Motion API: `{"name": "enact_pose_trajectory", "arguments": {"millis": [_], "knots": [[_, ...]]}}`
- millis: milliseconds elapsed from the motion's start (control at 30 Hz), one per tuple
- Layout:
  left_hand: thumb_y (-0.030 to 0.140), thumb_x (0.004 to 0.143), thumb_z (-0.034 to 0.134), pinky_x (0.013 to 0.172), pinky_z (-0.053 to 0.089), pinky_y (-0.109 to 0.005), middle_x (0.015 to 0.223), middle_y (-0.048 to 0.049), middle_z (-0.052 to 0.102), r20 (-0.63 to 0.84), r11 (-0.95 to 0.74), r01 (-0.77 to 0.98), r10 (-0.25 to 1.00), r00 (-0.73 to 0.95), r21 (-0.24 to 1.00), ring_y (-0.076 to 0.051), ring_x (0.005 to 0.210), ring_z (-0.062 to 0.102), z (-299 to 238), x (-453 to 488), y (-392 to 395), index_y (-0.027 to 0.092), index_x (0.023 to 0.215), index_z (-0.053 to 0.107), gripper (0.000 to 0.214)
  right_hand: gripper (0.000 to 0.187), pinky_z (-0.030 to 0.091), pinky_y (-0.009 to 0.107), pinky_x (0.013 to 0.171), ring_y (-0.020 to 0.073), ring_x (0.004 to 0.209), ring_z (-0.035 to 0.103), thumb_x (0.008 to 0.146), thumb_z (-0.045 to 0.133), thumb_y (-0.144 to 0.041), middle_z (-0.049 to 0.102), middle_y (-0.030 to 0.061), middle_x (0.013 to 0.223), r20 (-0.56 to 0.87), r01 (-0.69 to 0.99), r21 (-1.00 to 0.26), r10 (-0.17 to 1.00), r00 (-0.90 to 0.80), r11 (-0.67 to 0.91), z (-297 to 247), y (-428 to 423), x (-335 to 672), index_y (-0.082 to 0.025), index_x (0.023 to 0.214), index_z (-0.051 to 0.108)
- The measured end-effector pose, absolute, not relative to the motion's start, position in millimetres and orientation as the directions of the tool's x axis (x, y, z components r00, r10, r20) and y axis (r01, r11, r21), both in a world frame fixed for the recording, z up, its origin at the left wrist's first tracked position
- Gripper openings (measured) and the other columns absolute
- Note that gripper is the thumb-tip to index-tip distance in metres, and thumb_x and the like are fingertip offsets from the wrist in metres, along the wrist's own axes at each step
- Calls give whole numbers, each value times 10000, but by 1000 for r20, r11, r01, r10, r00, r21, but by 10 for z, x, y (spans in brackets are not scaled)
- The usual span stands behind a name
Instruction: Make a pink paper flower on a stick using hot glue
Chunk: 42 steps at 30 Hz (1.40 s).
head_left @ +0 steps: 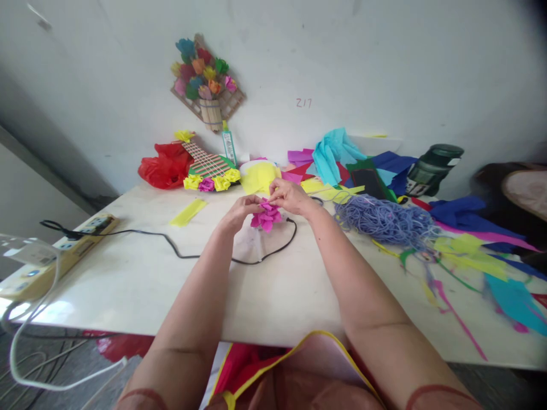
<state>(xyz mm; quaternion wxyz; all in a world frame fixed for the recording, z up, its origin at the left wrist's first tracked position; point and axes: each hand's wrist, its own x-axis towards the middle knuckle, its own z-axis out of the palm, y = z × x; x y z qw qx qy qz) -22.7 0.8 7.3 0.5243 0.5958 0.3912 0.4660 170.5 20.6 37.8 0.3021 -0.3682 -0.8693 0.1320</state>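
A magenta paper flower [266, 216] is between my two hands above the middle of the table. My left hand [243, 212] pinches its left upper edge with thumb and fingers. From the right, my right hand [291, 197] pinches a petal at the top of the same flower. Below the flower, a pale, translucent stick-like piece [258, 245] shows on the tabletop beside a thin black cord [273, 255]; what it belongs to is hidden. To the left of my left hand lies a yellow paper strip [189, 212].
A power strip [60, 259] lies along the table's left edge. Behind my hands are a flower-trimmed woven craft [209, 165], a red plastic bag [164, 166] and yellow paper [257, 177]. A blue string tangle [384, 221], coloured scraps and a dark green bottle [433, 169] occupy the right.
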Motion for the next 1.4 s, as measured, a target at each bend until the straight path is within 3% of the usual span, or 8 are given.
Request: {"name": "enact_pose_trajectory", "arguments": {"millis": [167,300,700,1033,1200,1400], "knots": [[339,634,703,617,413,-262,672,-40,668,183,-182,-29,953,242,983,-141,640,555,42,-243,36,144,701,730,208,106,396,238,678,111,758,564,769,665,-144,653,38,951,437,540,-464,711,-551,703,363,229,1708,-172,724,757],[410,658,728,632,403,-267,732,-64,706,125,-116,-51,964,237,992,-154,670,581,34,-235,25,131,775,752,303,110,397,246,688,121,776,577,785,660,-167,662,33,955,444,560,-431,707,-550,707,355,237,1712,-185,750,762],[419,629,784,622,383,-267,603,-34,636,146,-137,-56,962,232,989,-128,586,518,34,-324,34,125,655,693,309,116,357,262,658,138,797,580,830,661,-209,683,38,1037,398,674,-240,704,-588,698,475,222,1599,-215,841,776],[480,657,772,553,339,-248,535,-4,554,177,-199,61,948,265,978,-101,526,455,41,-258,44,135,592,621,382,211,422,278,685,195,895,646,868,630,-307,728,67,1027,364,742,-232,764,-533,629,345,213,1714,-253,997,787],[512,646,770,527,301,-245,508,19,503,169,-208,125,948,268,970,-89,499,398,104,-153,76,150,576,593,409,203,473,299,729,221,924,686,856,640,-321,775,34,999,333,761,-309,815,-475,570,341,228,1807,-313,990,792],[549,700,696,521,286,-246,511,22,475,227,-323,287,920,321,902,-96,512,392,175,-85,98,159,578,579,425,269,510,291,795,202,927,707,848,617,-211,775,31,1038,276,707,-467,847,-455,531,338,154,1926,-268,1057,777]]}}
